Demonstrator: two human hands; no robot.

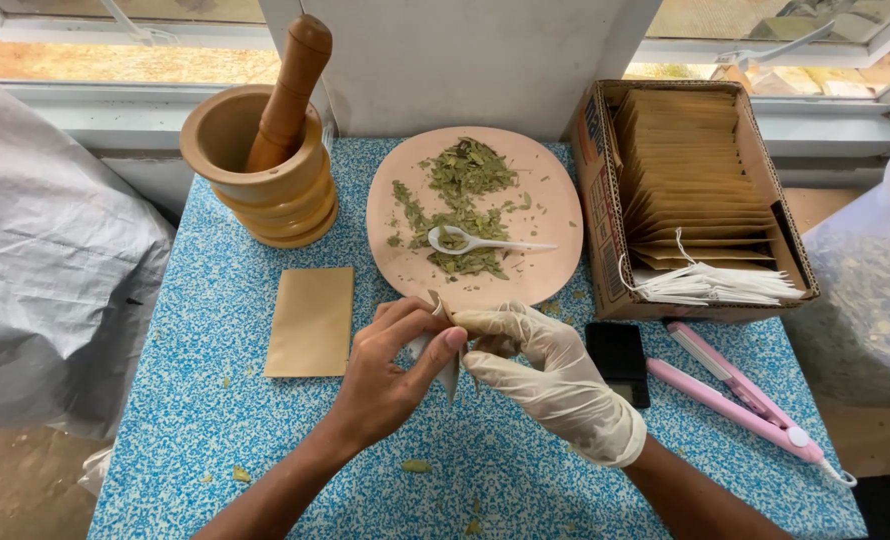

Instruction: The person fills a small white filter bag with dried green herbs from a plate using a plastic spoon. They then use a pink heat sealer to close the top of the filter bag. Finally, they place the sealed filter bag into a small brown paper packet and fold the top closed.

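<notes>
My bare left hand [390,370] and my white-gloved right hand [545,375] meet over the blue speckled table [215,420]. Together they pinch a small white filter bag [448,365] that hangs between the fingers. Just beyond the hands lies a pink plate [550,200] with dried green leaves [460,200] and a white plastic spoon [475,242] resting in them. A flat tan paper envelope [311,321] lies left of my left hand.
A wooden mortar [265,180] with a pestle [290,90] stands at the back left. A cardboard box [605,200] of tan envelopes and white stringed bags sits at the right. A small black scale [620,360] and a pink heat sealer [740,395] lie near my right hand.
</notes>
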